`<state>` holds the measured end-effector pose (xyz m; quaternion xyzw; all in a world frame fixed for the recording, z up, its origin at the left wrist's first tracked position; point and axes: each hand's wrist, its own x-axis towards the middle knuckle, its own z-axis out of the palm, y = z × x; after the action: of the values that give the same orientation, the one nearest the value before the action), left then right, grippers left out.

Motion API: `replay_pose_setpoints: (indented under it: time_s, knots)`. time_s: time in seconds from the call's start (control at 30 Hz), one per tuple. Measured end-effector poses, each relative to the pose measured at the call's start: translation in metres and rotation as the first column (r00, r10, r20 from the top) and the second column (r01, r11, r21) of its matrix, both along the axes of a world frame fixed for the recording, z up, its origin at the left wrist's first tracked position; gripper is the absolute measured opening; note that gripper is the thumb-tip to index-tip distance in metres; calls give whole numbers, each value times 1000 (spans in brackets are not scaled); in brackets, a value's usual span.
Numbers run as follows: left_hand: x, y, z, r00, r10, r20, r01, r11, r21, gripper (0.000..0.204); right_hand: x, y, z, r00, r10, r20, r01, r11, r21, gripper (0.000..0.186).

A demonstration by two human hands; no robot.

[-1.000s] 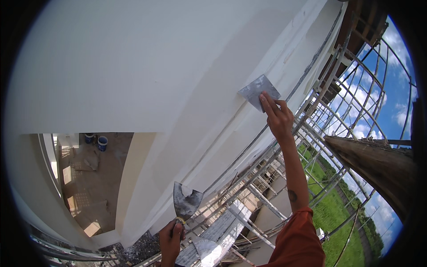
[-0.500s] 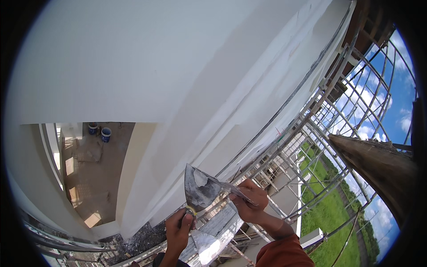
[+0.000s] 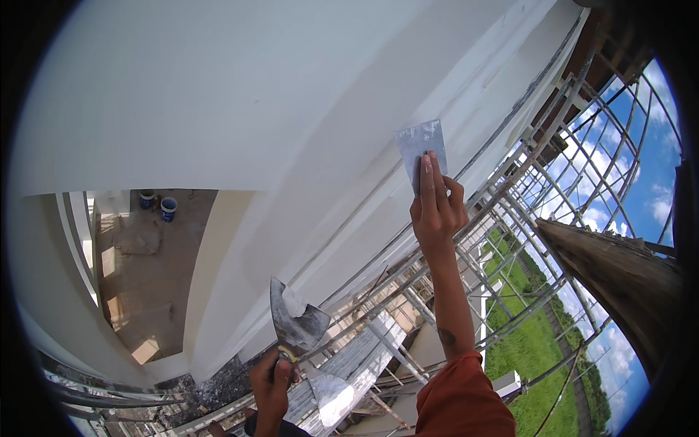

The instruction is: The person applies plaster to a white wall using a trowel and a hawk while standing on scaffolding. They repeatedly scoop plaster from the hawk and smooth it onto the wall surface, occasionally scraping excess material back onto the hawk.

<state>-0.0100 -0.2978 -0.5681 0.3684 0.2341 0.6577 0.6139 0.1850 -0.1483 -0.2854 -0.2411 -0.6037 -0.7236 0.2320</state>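
Note:
My right hand (image 3: pixel 439 207) holds a square steel scraper blade (image 3: pixel 420 137) flat on the white plastered wall (image 3: pixel 218 95), fingers pressed on the blade, over a long band of smoothed plaster (image 3: pixel 364 80). Lower down, my left hand (image 3: pixel 273 379) grips the handle of a putty knife (image 3: pixel 298 320), its wide, smeared blade raised and carrying a lump of white putty.
A window opening (image 3: pixel 226 215) on the left shows a floor with two buckets (image 3: pixel 168 210) inside. Metal scaffolding (image 3: pixel 604 153) and a weathered timber (image 3: pixel 604 262) run along the right. A white-splattered plank (image 3: pixel 364 353) lies below; green grass (image 3: pixel 531 349) is beyond.
Half a second ago my right hand was down at the putty knife; it has moved up onto the wall with the scraper. My left hand sits slightly left of where it was.

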Motion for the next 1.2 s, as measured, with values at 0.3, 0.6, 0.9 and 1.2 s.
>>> replay_pose_setpoints:
  time_s: [0.3,0.6,0.9,1.2]
  knots:
    - [-4,5,-2,992,111,53,-108,992,-65,48,6,16,1,990,-79,119,78,997,12,36]
    - [-8,13,-9,994,90,61,-88,995,-41,43,7,10,-22,981,-107,159,124,988,-98,29]
    - [1,14,-21,996,48,74,-41,995,-85,40,34,7,-48,963,-128,235,174,967,-185,29]
    - [12,13,-29,998,-32,54,38,994,-105,36,43,-24,-62,929,-231,290,325,884,-337,40]
